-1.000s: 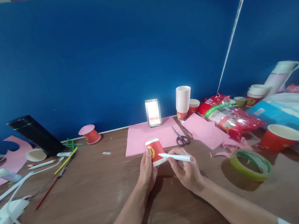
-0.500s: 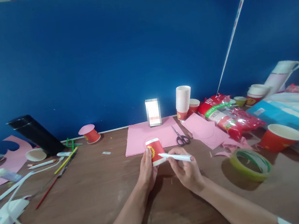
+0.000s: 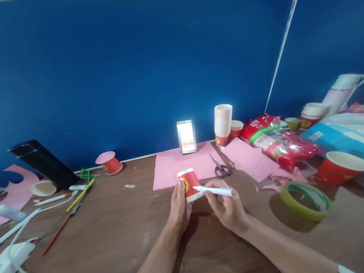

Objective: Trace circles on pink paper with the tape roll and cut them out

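My left hand [image 3: 178, 205] is closed around a red paper cup [image 3: 191, 182] with a white rim and a yellow emblem, held tilted above the table. In my right hand [image 3: 228, 208] is a white marker pen [image 3: 218, 190], pinched between thumb and fingers. The pen's tip points left and meets or nearly meets the cup's red side; contact is hard to make out. Just behind the cup lie pink paper sheets [image 3: 166, 170], with dark-handled scissors [image 3: 222, 169] at their right edge.
A roll of tape [image 3: 290, 207] and a red paper cup [image 3: 329, 172] stand on the right, near a red bag of cups [image 3: 277, 144]. Stacked cups [image 3: 223, 125] stand behind. To the left are a black bottle [image 3: 44, 164], a pink-topped cup [image 3: 111, 165], brushes and a power strip [image 3: 9, 268].
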`<state>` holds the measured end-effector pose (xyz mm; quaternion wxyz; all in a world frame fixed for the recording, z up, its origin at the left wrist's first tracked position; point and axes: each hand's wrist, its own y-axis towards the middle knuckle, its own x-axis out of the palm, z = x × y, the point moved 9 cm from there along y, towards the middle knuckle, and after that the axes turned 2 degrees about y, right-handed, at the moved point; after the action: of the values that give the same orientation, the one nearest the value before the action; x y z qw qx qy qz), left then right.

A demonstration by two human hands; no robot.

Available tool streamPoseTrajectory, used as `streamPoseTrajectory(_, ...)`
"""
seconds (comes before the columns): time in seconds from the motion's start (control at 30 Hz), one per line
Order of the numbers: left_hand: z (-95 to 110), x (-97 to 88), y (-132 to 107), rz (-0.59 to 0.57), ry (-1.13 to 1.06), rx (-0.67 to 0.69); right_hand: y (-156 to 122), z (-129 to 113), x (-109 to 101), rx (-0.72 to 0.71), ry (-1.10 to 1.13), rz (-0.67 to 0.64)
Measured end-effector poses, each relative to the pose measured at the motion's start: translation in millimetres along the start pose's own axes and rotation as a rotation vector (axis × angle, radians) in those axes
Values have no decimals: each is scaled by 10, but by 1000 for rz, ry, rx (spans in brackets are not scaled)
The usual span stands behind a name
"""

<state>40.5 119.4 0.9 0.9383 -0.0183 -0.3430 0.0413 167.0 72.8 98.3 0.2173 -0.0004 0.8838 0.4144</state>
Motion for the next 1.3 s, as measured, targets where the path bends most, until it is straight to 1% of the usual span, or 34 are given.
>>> streamPoseTrajectory(0.3, 22, 25, -8, -26, 9, 18, 24, -34, -8, -18, -4, -4)
streamPoseTrajectory(0.6, 11, 9, -5, -2, 10, 11, 31, -45, 11, -36, -29, -33)
streamPoseTrajectory(0.77, 34, 44, -19, -15, 23, 15, 37, -49, 11, -39, -27, -37)
streamPoseTrajectory(1.3, 37, 36, -16, -25, 16, 26, 43, -86, 6, -85, -31, -29)
